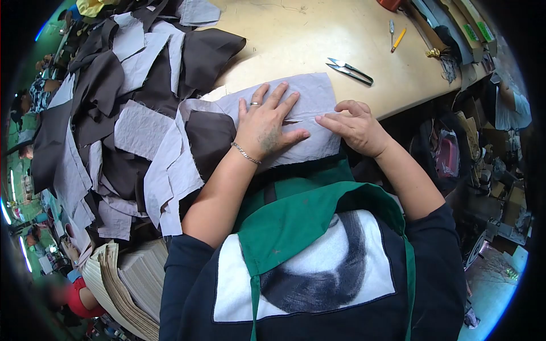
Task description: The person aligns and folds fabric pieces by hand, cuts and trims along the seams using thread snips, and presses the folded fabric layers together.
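A light grey piece of fabric point(318, 94) with a slit and seam across its middle lies at the table's front edge. My left hand point(267, 122) rests flat on it, fingers spread, just left of the slit. At the fabric's right edge is my right hand point(355, 128), its thumb and fingertips close together near the seam. Whether those fingertips pinch the cloth is hard to make out. Thread snips point(350, 71) lie on the table just beyond the fabric.
A large heap of dark and grey fabric pieces point(102, 113) covers the table's left side. Toward the back right of the wooden table point(284, 40) lie a yellow pencil point(398, 40) and a small screwdriver-like tool point(392, 33). A stack of cardboard sheets point(131, 284) stands at lower left.
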A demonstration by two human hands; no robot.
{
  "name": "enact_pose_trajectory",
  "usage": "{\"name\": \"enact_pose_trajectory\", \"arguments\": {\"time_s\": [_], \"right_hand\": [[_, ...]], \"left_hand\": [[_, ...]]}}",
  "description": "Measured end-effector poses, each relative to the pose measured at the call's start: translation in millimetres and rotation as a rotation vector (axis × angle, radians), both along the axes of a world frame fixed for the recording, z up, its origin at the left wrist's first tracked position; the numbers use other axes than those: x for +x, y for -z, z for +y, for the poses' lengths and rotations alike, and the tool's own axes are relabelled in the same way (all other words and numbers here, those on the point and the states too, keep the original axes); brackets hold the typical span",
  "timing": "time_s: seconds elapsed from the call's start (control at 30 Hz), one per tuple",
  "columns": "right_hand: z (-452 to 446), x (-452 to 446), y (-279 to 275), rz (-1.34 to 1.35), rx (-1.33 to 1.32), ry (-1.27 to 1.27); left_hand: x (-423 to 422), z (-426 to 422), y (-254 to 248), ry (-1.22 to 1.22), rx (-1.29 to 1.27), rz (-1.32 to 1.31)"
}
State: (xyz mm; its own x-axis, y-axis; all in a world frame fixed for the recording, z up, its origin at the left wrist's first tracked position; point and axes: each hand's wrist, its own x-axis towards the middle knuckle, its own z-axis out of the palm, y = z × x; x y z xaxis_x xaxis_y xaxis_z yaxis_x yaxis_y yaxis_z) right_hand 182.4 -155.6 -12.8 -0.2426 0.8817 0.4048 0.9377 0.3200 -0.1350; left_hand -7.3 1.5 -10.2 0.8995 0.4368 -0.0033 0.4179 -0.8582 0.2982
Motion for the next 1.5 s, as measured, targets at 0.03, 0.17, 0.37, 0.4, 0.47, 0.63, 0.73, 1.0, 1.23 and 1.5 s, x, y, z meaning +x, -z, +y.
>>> {"name": "enact_pose_trajectory", "arguments": {"time_s": [0.03, 0.17, 0.37, 0.4, 0.47, 0.63, 0.73, 1.0, 1.23, 1.5], "right_hand": [[-1, 3, 0, 0.064, -0.027, 0.029], [-5, 1, -2, 0.474, -0.016, 0.249], [-37, -57, 14, 1.434, -0.298, 0.762], [-37, -64, 33, 1.528, -0.227, 0.728], [-26, -79, 41, 1.654, -0.005, 0.618], [18, -96, -3, 0.652, 0.218, 0.339], [39, -116, -1, 0.255, 0.274, 0.187], [24, -131, 13, 0.184, 0.243, 0.185], [23, -127, 11, 0.204, 0.246, 0.157], [-45, -73, 40, 1.231, 0.214, 0.728]], "left_hand": [[0, 0, 0, -0.002, -0.002, 0.006], [0, -1, 1, -0.007, 0.003, 0.005], [-1, -1, 2, 0.001, 0.036, 0.009], [0, -1, 1, 0.005, 0.039, 0.015], [1, -1, 1, 0.01, 0.045, 0.016], [-3, 3, 5, 0.064, 0.073, 0.066], [-13, 22, 41, 0.097, 0.042, 0.058], [-16, 17, 31, 0.118, 0.103, 0.065], [-15, 23, 42, 0.083, 0.095, 0.015], [-2, -4, -8, 0.026, 0.062, 0.11]]}}
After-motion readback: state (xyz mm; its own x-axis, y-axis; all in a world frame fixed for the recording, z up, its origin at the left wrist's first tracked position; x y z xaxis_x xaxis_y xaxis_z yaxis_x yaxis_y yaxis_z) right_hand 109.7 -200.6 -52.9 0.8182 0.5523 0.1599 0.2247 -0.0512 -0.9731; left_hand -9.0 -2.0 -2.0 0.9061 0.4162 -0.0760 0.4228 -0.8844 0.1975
